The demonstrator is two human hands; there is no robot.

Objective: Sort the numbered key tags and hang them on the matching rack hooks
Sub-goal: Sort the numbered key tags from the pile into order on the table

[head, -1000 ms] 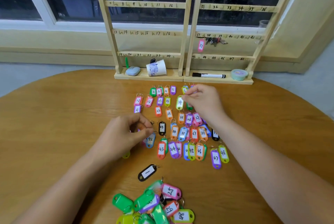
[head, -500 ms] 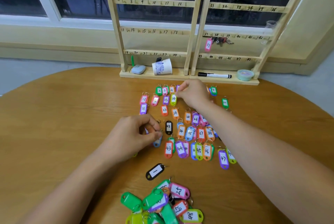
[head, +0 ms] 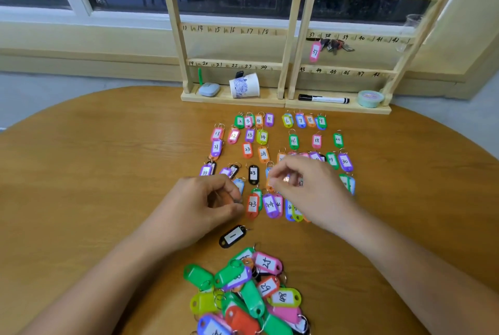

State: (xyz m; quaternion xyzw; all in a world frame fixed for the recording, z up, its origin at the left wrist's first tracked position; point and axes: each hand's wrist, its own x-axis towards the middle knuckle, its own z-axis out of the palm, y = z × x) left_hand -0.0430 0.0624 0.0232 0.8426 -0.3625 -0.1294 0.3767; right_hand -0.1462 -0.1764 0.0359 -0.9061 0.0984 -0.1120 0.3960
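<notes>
The right hand point(head: 305, 186) pinches an orange tag point(head: 269, 186) among the sorted rows point(head: 249, 135). The left hand point(head: 205, 205) is curled; I cannot tell on what. A mixed pile point(head: 253, 297) waits. Only tag 37 point(head: 314, 51) hangs on the rack point(head: 293, 37).

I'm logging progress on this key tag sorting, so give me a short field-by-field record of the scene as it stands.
rack: wooden, hooks numbered, at the far side
hung: pink tag 37 on its hook, keys beside it
rows: sorted tags lying flat in number order
stray: black tag 1 lying alone
pile: unsorted tags nearest the camera
left hand: fingers curled over the rows, grip unclear
right hand: fingertips pinched over the rows, grip unclear
</notes>
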